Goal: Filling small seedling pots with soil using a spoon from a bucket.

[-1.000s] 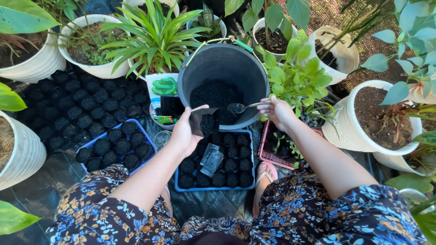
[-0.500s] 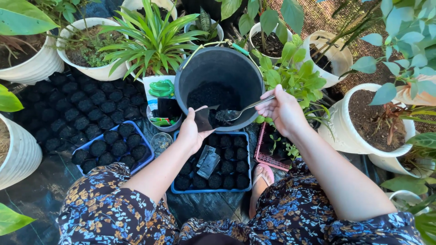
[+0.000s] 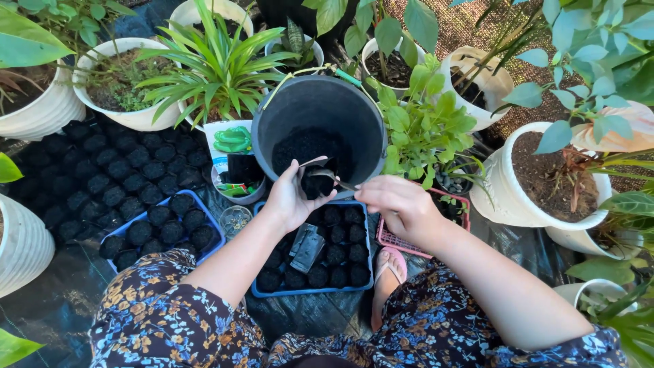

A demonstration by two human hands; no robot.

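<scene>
Left hand (image 3: 289, 201) gripped small black bag (image 3: 315, 182) open; right hand (image 3: 398, 204) clenched spoon (image 3: 334, 180), tipped soil in. Best kept bag mouth wide, above bucket (image 3: 317, 129).

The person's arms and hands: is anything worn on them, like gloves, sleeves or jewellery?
Nothing that shows. The left hand and right hand are bare, with no gloves, and both forearms are uncovered, with no sleeve in view. No ring, watch or bracelet can be made out. The only clothing seen is a dark blue floral garment over the lap, patterned with orange and pale flowers.
</scene>
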